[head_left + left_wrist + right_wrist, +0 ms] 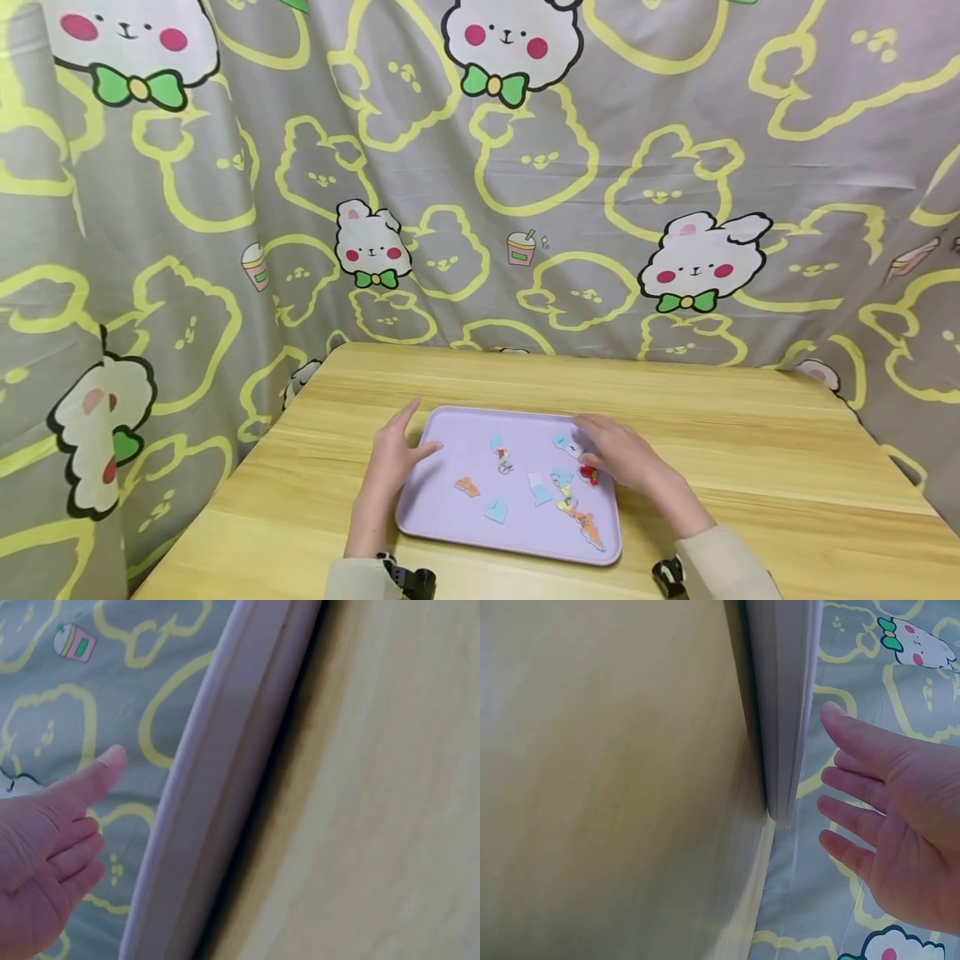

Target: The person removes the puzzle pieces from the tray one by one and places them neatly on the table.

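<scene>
A shallow lilac tray (450, 450) lies on the wooden table, holding several small flat printed pieces. Light blue pieces (496, 511) and an orange piece (467, 486) lie apart, while a chain of blue, yellow and orange pieces (588, 527) runs toward the near right corner. My left hand (392, 454) is at the tray's left edge, thumb spread from the fingers and holding nothing. Above the right side, my right hand (626, 452) hovers with relaxed fingers, partly covering a red piece (589, 475). Both wrist views show loosely extended fingers; contact with the rim cannot be told.
The wooden table (750, 467) extends around the tray on all sides. Behind it and at the left hangs a grey curtain (450, 167) with cartoon animals. Dark wrist straps (408, 579) sit at both cuffs.
</scene>
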`<state>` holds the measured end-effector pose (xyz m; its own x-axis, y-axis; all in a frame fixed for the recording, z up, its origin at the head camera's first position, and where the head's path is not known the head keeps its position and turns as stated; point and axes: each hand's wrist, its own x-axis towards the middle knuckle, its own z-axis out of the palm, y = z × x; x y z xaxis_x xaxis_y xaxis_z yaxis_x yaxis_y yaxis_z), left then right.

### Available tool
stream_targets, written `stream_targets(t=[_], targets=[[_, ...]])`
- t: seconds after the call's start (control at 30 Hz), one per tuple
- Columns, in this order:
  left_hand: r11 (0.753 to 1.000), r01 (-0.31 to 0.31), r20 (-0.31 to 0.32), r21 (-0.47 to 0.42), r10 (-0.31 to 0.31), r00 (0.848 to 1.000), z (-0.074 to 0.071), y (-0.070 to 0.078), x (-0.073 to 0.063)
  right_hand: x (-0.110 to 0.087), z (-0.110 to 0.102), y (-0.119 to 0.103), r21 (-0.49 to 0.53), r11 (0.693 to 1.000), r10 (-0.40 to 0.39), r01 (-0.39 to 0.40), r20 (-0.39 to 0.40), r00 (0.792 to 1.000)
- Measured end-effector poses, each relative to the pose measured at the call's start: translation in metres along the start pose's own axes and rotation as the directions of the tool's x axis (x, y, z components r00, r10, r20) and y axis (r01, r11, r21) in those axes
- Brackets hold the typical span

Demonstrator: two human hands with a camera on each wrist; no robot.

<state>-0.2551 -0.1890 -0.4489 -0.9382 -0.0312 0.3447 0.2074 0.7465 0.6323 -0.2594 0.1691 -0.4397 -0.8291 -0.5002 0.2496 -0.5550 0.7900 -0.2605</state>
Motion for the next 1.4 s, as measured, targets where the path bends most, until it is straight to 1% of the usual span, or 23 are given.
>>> stream_targets(t=[0.17,0.3,0.43,0.6,0.73,0.93,1.1,1.17,1.27,1.4], targets=[[0.999,0.043,0.049,0.023,-0.044,0.998,-0.001,-0.006,-0.003,0.004,0.002,0.000,-0.009,0.999,-0.031,0.031,0.022,0.999],[0.997,0.064,0.083,0.052,-0.068,0.994,-0.001,-0.009,-0.005,0.007,0.003,0.001,-0.020,0.999,-0.050,0.050,0.044,0.998],[0.995,0.081,0.112,0.061,-0.087,0.990,0.000,-0.012,-0.006,0.011,0.005,0.001,-0.023,0.998,-0.064,0.065,0.069,0.996],[0.992,0.107,0.139,0.064,-0.115,0.984,0.000,-0.017,-0.008,0.015,0.006,0.001,-0.005,0.999,-0.046,0.047,0.106,0.993],[0.988,0.134,0.164,0.078,-0.145,0.976,0.000,-0.020,-0.009,0.018,0.006,0.000,0.008,0.999,-0.034,0.034,0.145,0.989],[0.986,0.129,0.191,0.102,-0.146,0.971,-0.001,-0.023,-0.009,0.023,0.008,0.004,0.054,0.997,-0.059,0.049,0.205,0.977],[0.989,0.120,0.205,0.090,-0.136,0.969,0.000,-0.025,-0.008,0.027,0.007,0.010,0.105,0.993,-0.075,0.051,0.240,0.968],[0.991,0.107,0.206,0.084,-0.122,0.971,0.000,-0.025,-0.008,0.028,0.006,0.011,0.130,0.990,-0.076,0.044,0.250,0.965],[0.991,0.099,0.208,0.085,-0.115,0.971,-0.001,-0.025,-0.008,0.031,0.006,0.014,0.148,0.988,-0.089,0.053,0.250,0.964],[0.990,0.102,0.212,0.099,-0.121,0.970,-0.002,-0.027,-0.009,0.034,0.009,0.016,0.156,0.985,-0.110,0.074,0.235,0.966]])
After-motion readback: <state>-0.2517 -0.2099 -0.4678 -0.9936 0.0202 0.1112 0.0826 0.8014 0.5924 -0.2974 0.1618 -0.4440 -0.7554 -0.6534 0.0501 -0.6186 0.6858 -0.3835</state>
